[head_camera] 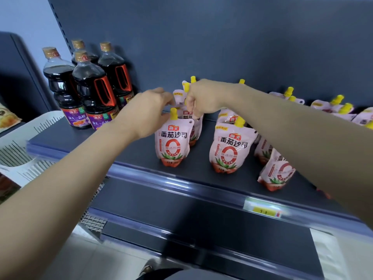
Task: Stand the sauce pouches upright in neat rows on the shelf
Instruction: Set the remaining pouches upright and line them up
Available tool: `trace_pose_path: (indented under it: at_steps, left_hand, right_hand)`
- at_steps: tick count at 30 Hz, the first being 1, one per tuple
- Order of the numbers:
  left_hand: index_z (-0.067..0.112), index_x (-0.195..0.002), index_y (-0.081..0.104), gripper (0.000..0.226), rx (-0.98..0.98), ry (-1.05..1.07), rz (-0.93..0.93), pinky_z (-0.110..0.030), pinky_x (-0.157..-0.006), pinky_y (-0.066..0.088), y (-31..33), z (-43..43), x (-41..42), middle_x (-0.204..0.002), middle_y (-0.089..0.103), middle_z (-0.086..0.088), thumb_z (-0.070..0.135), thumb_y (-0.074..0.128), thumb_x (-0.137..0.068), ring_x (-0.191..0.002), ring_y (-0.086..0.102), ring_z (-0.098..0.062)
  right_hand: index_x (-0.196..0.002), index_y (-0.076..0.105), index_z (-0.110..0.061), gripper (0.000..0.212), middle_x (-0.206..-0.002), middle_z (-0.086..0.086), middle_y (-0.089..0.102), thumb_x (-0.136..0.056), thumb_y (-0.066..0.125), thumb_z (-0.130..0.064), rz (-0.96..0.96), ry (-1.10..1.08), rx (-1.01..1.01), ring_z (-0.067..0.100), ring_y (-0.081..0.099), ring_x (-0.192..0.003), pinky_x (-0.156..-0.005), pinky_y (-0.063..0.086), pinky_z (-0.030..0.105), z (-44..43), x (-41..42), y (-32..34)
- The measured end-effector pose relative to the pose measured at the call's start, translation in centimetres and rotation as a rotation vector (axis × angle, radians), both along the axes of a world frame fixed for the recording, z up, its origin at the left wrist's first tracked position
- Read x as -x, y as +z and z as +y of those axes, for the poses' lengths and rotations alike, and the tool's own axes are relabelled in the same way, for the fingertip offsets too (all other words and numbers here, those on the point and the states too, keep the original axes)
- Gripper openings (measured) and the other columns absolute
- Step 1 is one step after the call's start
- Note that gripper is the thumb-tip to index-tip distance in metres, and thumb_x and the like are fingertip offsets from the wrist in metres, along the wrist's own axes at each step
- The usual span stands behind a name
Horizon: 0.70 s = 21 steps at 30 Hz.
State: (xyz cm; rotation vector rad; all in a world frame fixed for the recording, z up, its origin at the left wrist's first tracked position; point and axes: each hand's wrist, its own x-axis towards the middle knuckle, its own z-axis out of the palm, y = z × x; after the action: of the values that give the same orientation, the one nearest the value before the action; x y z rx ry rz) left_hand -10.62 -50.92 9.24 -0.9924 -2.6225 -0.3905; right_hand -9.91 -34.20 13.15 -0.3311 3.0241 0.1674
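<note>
the right hand (pixel 203 98) has a narrow grip, fingers curled and pinching the top of the second sauce pouch (pixel 186 113) in the left row. the left hand (pixel 149 112) curls at that pouch's other side; whether it touches is unclear. the front pouch (pixel 173 142) stands upright just below both hands on the shelf (pixel 201 158).
</note>
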Motion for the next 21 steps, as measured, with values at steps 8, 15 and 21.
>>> trace_pose_path:
  at_steps: [8,15,21]
  left_hand:
    - [0.009,-0.114,0.058,0.029,0.01,-0.175,0.125,-0.042,-0.082,0.045,2.2,6.6,-1.5,-0.108,0.057,-0.013,0.014,0.055,-0.086,-0.097,0.056,-0.035]
    - [0.011,-0.117,0.056,0.029,0.012,-0.403,0.325,-0.04,-0.092,0.034,4.5,14.4,-2.3,-0.109,0.059,-0.011,0.019,0.051,-0.09,-0.103,0.054,-0.033]
    - [0.013,-0.116,0.055,0.027,-0.05,-0.519,0.423,-0.037,-0.1,0.028,6.3,20.4,-4.1,-0.115,0.059,-0.007,0.017,0.05,-0.089,-0.107,0.052,-0.029]
  right_hand:
    - [-0.106,0.07,-0.005,0.027,-0.107,0.018,0.07,-0.083,0.058,-0.015,0.182,-0.118,-0.008,0.037,0.062,-0.1,-0.087,0.053,0.039,6.3,-3.4,2.4]
    - [-0.11,0.066,-0.012,0.028,-0.112,0.017,0.065,-0.085,0.058,-0.022,0.363,-0.375,-0.214,0.039,0.06,-0.103,-0.081,0.053,0.042,13.4,-9.2,5.6]
    - [-0.123,0.059,-0.015,0.04,-0.123,0.012,0.061,-0.088,0.058,-0.034,0.373,-0.576,-0.323,0.034,0.057,-0.114,-0.092,0.048,0.044,17.2,-15.0,7.5]
